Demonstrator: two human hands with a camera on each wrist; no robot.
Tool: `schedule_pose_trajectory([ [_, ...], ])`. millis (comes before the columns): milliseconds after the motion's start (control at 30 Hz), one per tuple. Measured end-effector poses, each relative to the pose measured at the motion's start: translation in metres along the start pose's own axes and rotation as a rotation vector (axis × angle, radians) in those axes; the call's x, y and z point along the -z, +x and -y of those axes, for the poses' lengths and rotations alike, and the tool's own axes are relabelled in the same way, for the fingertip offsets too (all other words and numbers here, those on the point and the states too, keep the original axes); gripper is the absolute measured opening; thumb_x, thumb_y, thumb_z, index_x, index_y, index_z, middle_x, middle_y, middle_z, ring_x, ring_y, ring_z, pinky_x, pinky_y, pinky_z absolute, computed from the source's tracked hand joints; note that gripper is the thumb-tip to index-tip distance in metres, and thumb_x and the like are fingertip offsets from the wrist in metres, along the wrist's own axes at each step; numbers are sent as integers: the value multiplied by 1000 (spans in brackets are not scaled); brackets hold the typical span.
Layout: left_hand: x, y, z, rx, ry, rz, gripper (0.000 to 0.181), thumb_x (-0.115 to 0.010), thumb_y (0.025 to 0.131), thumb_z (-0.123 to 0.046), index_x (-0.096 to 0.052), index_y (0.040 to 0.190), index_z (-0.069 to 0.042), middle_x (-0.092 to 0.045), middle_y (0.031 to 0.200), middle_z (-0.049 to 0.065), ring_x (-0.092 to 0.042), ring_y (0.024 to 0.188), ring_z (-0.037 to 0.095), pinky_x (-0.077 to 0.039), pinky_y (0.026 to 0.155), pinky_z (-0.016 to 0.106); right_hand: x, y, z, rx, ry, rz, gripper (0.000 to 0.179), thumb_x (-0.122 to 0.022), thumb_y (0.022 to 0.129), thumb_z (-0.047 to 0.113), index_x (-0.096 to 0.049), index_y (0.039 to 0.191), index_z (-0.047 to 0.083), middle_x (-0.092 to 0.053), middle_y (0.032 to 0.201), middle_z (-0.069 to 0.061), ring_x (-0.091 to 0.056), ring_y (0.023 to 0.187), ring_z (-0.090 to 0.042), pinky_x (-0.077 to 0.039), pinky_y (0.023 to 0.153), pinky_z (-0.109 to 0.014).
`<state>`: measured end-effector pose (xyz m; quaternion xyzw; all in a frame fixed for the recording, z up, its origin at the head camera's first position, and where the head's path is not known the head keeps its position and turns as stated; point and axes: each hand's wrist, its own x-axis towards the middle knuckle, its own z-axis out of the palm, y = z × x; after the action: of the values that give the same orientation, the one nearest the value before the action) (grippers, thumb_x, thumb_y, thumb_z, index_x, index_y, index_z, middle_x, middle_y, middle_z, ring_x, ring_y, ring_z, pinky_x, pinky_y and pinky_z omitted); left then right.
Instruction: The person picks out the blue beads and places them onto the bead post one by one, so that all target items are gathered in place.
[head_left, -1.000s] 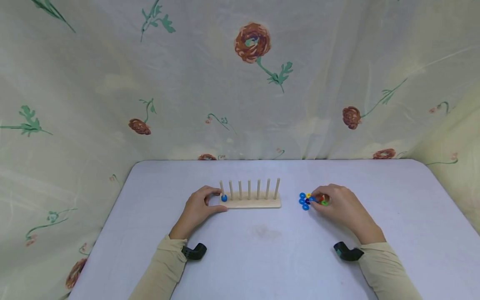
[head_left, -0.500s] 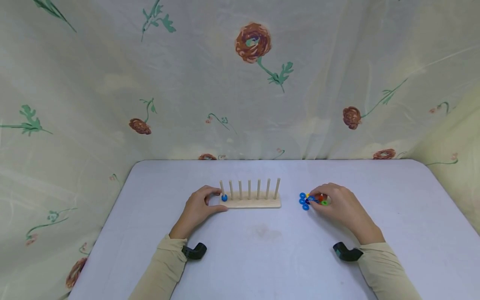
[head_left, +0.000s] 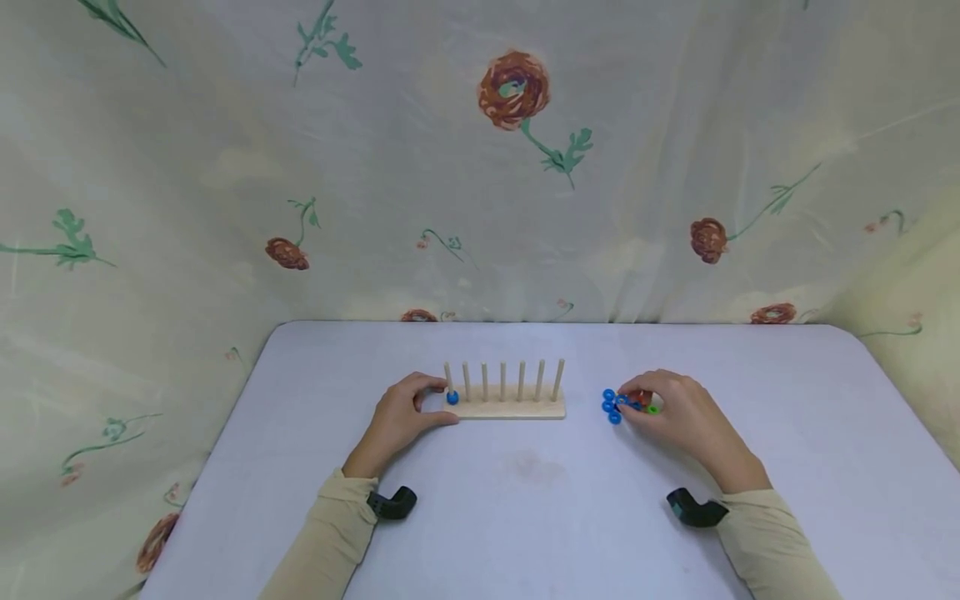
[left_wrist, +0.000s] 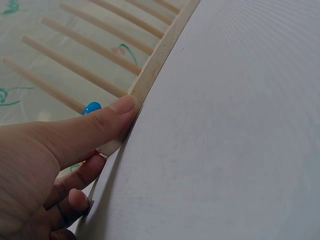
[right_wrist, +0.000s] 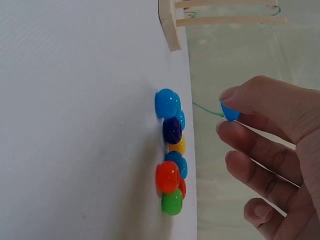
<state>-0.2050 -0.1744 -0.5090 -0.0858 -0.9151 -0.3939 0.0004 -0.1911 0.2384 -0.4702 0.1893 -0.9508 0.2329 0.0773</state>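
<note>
My left hand [head_left: 397, 418] grips the left end of a wooden peg board [head_left: 513, 410], thumb along its near side. Several upright pegs stand in a row on the board, and a blue bead [head_left: 452, 398] sits low on the leftmost one. To the right of the board, my right hand [head_left: 678, 412] pinches another blue bead [right_wrist: 230, 111] between thumb and index finger, held up off the table. Under and beside that hand lies a small cluster of beads: blue [right_wrist: 165, 104], dark blue [right_wrist: 172, 131], yellow [right_wrist: 178, 145], orange-red [right_wrist: 167, 177] and green [right_wrist: 172, 202].
A white cloth covers the table [head_left: 480, 517]. Behind it hangs a flowered curtain [head_left: 375, 150]. Each wrist wears a black camera mount, such as the left one [head_left: 392, 504], beyond a beige sleeve.
The head view has shifted slightly. My right hand stays over the beads with the blue bead pinched, now covering the yellow bead in the head view. The left hand keeps its grip on the board.
</note>
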Motion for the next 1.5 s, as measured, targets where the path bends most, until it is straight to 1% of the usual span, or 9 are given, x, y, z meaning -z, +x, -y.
schedule_pose_trajectory([
  [133,-2,1,1,0,7,-7,54,-94,74,-33,-75,121,-14,-58,87,1,-43,71,13,-34,62,24,2,1,4,-17,18,17,23,-86,84,16,-79,106,10,-74,95,-3,-63,85,-20,-55,84,-46],
  [300,-3,1,2,-2,13,-6,54,-94,74,-34,-75,120,-14,-58,87,1,-43,71,12,-34,62,24,4,7,11,-15,44,11,23,-86,85,17,-79,107,11,-76,100,-4,-67,90,-21,-57,88,-50],
  [533,0,0,-1,-1,12,-6,54,-94,73,-32,-75,121,-14,-59,87,1,-43,71,13,-34,62,24,5,19,23,58,60,-59,19,-86,85,17,-80,102,13,-76,94,-1,-67,85,-19,-56,74,-43],
  [767,-1,0,0,6,14,-4,54,-93,74,-32,-75,121,-14,-57,86,1,-43,71,13,-33,62,24,9,31,40,71,74,-79,18,-83,88,23,-80,105,17,-75,98,0,-67,90,-18,-52,73,-34],
  [900,-1,0,-1,5,12,-6,54,-94,74,-31,-75,121,-13,-57,86,2,-42,71,13,-33,62,24,13,40,50,76,102,-97,17,-82,90,21,-81,106,17,-76,99,0,-67,91,-18,-51,72,-35],
  [1033,-1,0,-1,8,16,-7,55,-94,73,-31,-75,121,-14,-58,87,1,-43,71,13,-33,62,24,15,51,62,129,141,-138,16,-82,89,18,-81,105,17,-77,98,-1,-68,91,-19,-53,73,-39],
  [1100,-1,0,-1,8,19,-8,55,-94,73,-31,-75,121,-13,-58,87,1,-43,71,13,-33,62,24,15,55,68,159,157,-154,16,-82,89,17,-81,105,17,-77,98,0,-68,90,-17,-53,72,-37],
  [1333,-2,0,0,-5,26,-12,55,-93,74,-33,-75,122,-14,-61,92,-1,-44,71,13,-34,62,24,5,67,95,220,217,-163,15,-82,89,18,-81,104,18,-76,95,3,-68,89,-14,-52,71,-32],
  [1500,-2,0,2,-13,21,-14,55,-94,74,-32,-75,121,-13,-59,89,0,-43,70,13,-34,62,24,-7,75,115,216,247,-150,14,-81,90,21,-81,104,19,-77,95,3,-67,89,-12,-53,71,-32],
])
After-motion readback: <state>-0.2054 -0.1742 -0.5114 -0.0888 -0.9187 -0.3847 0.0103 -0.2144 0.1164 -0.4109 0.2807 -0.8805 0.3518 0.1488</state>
